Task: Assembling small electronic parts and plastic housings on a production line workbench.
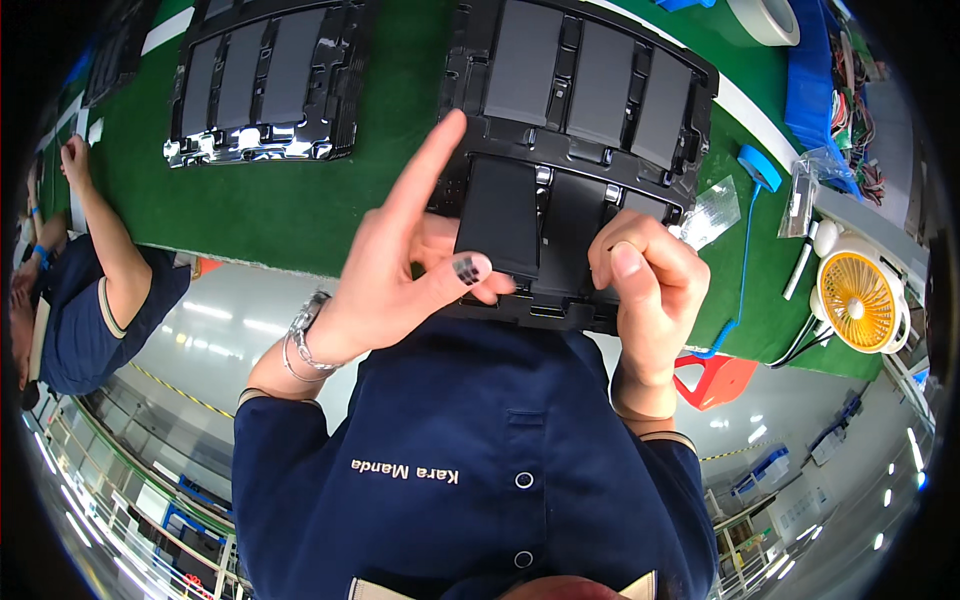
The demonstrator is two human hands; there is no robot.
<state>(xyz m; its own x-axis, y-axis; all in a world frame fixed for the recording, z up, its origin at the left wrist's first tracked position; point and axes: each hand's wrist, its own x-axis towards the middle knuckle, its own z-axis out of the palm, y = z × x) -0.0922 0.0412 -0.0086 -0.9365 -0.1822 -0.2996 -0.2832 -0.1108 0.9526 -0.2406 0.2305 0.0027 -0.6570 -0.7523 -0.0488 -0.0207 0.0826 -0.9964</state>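
My left hand (400,265) is at the near left corner of a flat black rectangular panel (500,215). Its thumb lies over that corner, other fingers pass beneath the edge, and the index finger points away, stretched out. A small dark gridded patch (467,270) shows on the thumb tip. Over the near right part of the black moulded tray (585,150), my right hand (652,280) is closed, thumb against curled fingers; whatever it may pinch is hidden. Beside the first panel lies another black panel (572,225), partly covered by my right hand.
Several dark panels fill the tray's far row. Another stacked tray (260,145) stands left on the green table (400,110). To the right are clear plastic film (712,212), a blue cord (747,260), a yellow-and-white fan (858,300) and a blue bin (810,90). A co-worker (100,300) is at left.
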